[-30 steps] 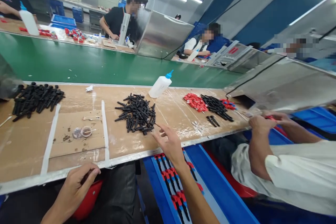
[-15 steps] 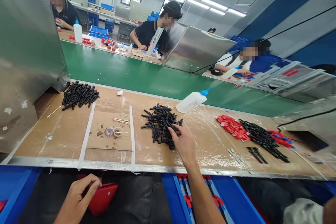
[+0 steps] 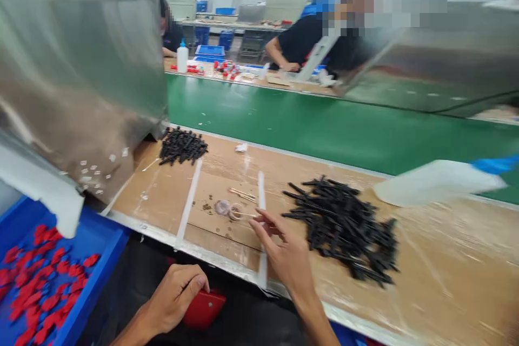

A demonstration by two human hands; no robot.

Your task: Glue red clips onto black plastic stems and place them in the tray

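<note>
My right hand (image 3: 288, 254) is nearer, fingers (image 3: 273, 220) narrowly parted at the cotton swab (image 3: 246, 214); gripping, I cannot tell. It runs leftward to a dish (image 3: 232, 217) on the worktop (image 3: 438, 238). My left hand (image 3: 178, 294) is curled, palm hidden.

The brown-topped workbench (image 3: 458, 243) has a pale edging strip (image 3: 227, 263) along its near side and a film-like sheen. Two white tape strips (image 3: 189, 197) run across it, with a piece of cardboard (image 3: 239, 235) between them — spotted with dark stains, and bearing two small round containers (image 3: 222, 207) and some swabs (image 3: 242, 194). Heaps of black parts (image 3: 344, 227) lie on either side, the right one larger. A crumpled white scrap (image 3: 241, 147) sits near the far edge; a blue-topped bottle (image 3: 430, 184) — blurred — is at right.
</note>
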